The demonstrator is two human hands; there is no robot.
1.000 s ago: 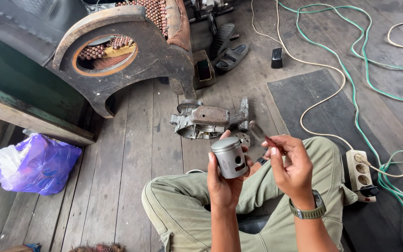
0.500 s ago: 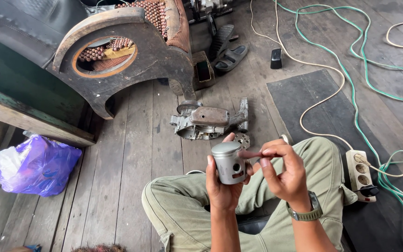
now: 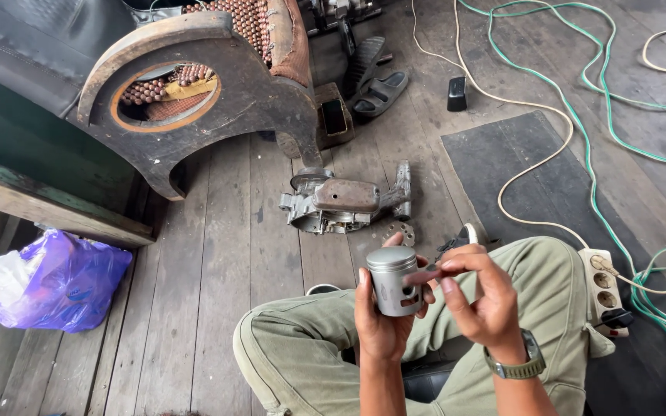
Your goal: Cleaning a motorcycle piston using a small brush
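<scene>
Two hands work close together over the person's lap, near the bottom of the view. The left hand (image 3: pixel 379 320) wraps its fingers around a grey metal piston (image 3: pixel 395 281), holding it upright with the flat crown on top and a round side hole facing the camera. The right hand (image 3: pixel 483 304) sits just right of it, its fingers pinched on a thin dark tool (image 3: pixel 425 273) whose tip touches the piston's side near the hole. A watch (image 3: pixel 514 368) is on the right wrist.

Just beyond the hands, on the plank floor (image 3: pixel 217 262), lies an engine casing (image 3: pixel 341 204) with a small toothed disc (image 3: pixel 400 233) beside it. Farther off stands a curved wooden frame (image 3: pixel 240 100) with a round opening, and a pair of dark sandals (image 3: pixel 371 81) lies to its right. A purple plastic bag (image 3: pixel 59 281) sits at the left. On the right, a dark mat (image 3: pixel 533 177) carries green and cream cables (image 3: pixel 580 131), and a power strip (image 3: pixel 604 289) lies beside the person's knee.
</scene>
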